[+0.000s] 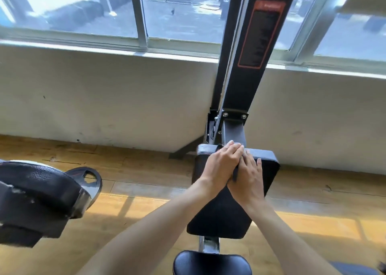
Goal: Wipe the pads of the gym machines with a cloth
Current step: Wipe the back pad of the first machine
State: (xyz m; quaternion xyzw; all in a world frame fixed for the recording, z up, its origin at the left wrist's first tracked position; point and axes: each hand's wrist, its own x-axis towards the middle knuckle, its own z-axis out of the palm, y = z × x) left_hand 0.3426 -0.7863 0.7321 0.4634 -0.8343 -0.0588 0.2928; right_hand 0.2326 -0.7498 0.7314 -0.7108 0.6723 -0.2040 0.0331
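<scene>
Head view: cloth [235, 173] mostly hidden between overlapping hands, only a dark strip showing. Left hand [222, 163] and right hand [248, 178] both flat, fingers straight, pressing it onto upper end of black pad [221, 214]. Second pad [212, 263] cut off below; label [261, 34] on post probably unreadable.

Left hand [222, 164] and right hand [249, 179] press a cloth [235, 173] (mostly hidden) onto the black pad [269, 166].
</scene>
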